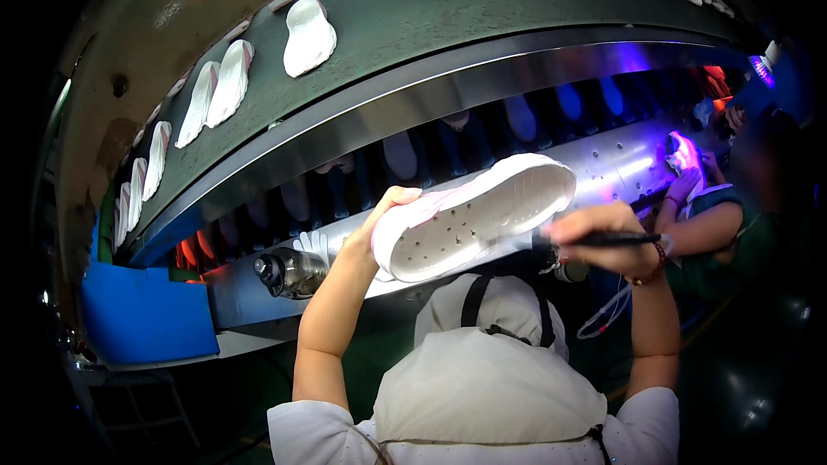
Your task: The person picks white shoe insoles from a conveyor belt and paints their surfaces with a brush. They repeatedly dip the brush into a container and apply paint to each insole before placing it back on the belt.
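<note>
A white shoe sole (431, 245) with pale pink edging is held up in front of me, its hollow inner side with small holes facing the camera. My left hand (385, 217) is closed on its heel-side end at the left. In my right hand (594, 226) is a brush (616, 239) with a black handle, smeared by motion. The brush's pale tip reaches over the inside of the sole; whether it touches the surface is too blurred to tell.
Beyond a metal rail (370, 90), a green conveyor belt (388, 13) carries several white soles (310, 37). Under it sits a dark rack of shoes (401, 155). A clear bottle (297, 274) stands on the metal ledge at left. A co-worker's hands (683, 185) hold a purple-lit shoe at right.
</note>
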The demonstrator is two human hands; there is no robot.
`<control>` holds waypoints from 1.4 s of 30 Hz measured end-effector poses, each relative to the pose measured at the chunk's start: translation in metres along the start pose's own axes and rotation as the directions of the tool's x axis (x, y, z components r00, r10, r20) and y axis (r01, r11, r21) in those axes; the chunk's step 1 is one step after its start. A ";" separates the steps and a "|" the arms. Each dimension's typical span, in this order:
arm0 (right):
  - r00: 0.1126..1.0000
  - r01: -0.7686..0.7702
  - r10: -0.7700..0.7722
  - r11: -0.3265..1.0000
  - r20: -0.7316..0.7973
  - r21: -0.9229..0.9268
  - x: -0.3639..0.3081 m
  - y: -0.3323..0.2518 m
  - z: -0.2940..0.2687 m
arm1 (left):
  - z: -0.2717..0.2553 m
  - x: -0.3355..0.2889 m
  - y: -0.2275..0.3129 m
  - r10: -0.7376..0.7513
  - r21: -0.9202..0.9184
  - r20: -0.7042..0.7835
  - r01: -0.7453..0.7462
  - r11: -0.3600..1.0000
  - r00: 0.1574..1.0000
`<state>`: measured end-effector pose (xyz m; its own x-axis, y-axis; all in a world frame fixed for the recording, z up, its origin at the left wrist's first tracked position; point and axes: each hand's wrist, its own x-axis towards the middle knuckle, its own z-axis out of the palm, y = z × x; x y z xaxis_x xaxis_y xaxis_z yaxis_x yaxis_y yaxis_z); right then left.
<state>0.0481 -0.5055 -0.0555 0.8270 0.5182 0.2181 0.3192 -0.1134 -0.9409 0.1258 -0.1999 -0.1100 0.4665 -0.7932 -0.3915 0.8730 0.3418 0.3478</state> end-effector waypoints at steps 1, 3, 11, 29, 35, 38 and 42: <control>0.999 0.008 -0.009 1.000 -0.052 -0.012 0.000 0.004 -0.001 | -0.005 0.001 0.001 0.002 -0.013 0.109 -0.001 1.000 0.994; 0.999 0.046 -0.046 0.998 0.015 -0.052 -0.003 0.009 0.003 | -0.007 -0.006 0.005 0.048 0.150 -0.055 -0.039 0.988 0.997; 0.972 -0.042 0.024 0.997 -0.235 -0.071 0.009 -0.008 0.020 | 0.038 0.040 -0.040 0.492 -0.123 0.091 -0.480 0.868 0.866; 0.973 0.193 -0.201 0.978 -0.114 -0.081 0.022 -0.018 0.057 | 0.048 0.046 -0.039 0.597 -0.169 0.162 -0.574 0.801 0.786; 0.958 0.131 -0.140 0.990 -0.251 -0.055 0.012 0.001 0.040 | 0.055 0.044 -0.032 0.644 -0.123 0.097 -0.633 0.764 0.759; 0.976 0.210 -0.208 0.977 -0.065 0.039 0.012 -0.010 0.047 | 0.058 0.044 -0.026 0.632 -0.133 0.181 -0.617 0.775 0.754; 0.952 0.053 -0.028 0.996 -0.303 0.075 0.009 0.004 0.030 | 0.065 0.047 -0.018 0.684 -0.017 0.088 -0.686 0.728 0.724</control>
<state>0.0423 -0.4757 -0.0649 0.9193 0.2395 0.3123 0.3268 -0.0220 -0.9449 0.1222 -0.2758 -0.0794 0.9225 -0.3849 0.0299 0.3178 0.8011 0.5072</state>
